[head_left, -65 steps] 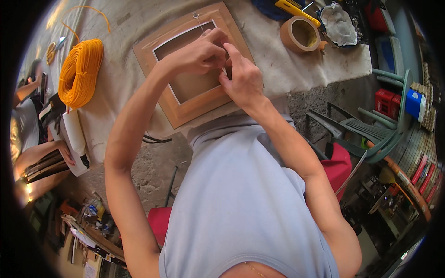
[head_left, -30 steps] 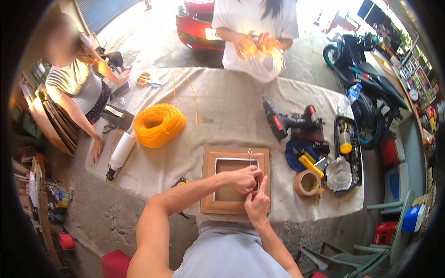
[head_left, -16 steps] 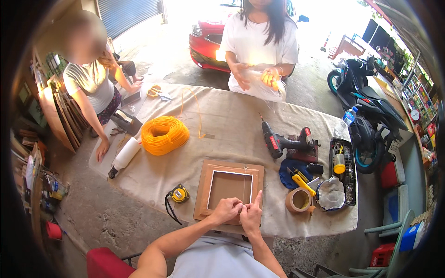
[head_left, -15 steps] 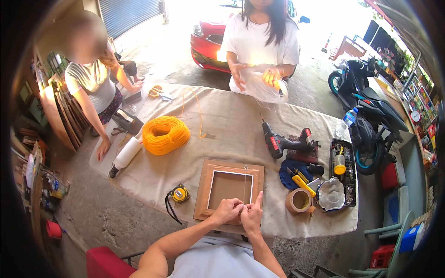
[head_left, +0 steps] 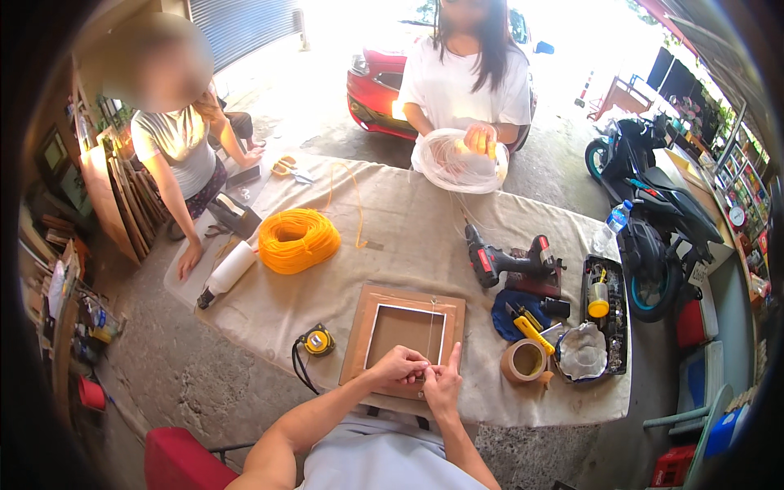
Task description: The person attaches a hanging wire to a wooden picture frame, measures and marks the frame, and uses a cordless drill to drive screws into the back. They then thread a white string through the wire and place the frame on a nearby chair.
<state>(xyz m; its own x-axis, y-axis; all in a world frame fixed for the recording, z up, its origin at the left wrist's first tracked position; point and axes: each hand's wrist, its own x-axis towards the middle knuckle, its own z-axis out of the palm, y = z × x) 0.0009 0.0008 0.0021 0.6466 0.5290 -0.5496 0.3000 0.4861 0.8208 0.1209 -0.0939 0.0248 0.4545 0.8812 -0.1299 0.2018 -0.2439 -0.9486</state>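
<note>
A brown square frame (head_left: 356, 339) with a white inner edge lies flat on the cloth-covered table before me. Down its right part runs a thin pale string (head_left: 432, 322), from a small fitting on the far side to my fingers. My left hand (head_left: 399, 365) is closed, thumb and fingertips pinching the string over the near edge. Touching it, my right hand (head_left: 443, 388) also pinches there, its index finger stretched out along the frame's right side. The string's end between the fingertips is hidden.
An orange rope coil (head_left: 297, 241), white roll (head_left: 229, 268) and tape measure (head_left: 317, 340) lie left. At right are a cordless drill (head_left: 498, 260), yellow cutter (head_left: 532, 333), tape roll (head_left: 523, 361) and parts tray (head_left: 618, 314). Opposite, a person holds a clear line coil (head_left: 437, 173); another leans at left.
The person opposite has lowered and turned the clear coil, so its loops show. My hands stay pinched at the frame's near edge. The whole view has shifted slightly.
</note>
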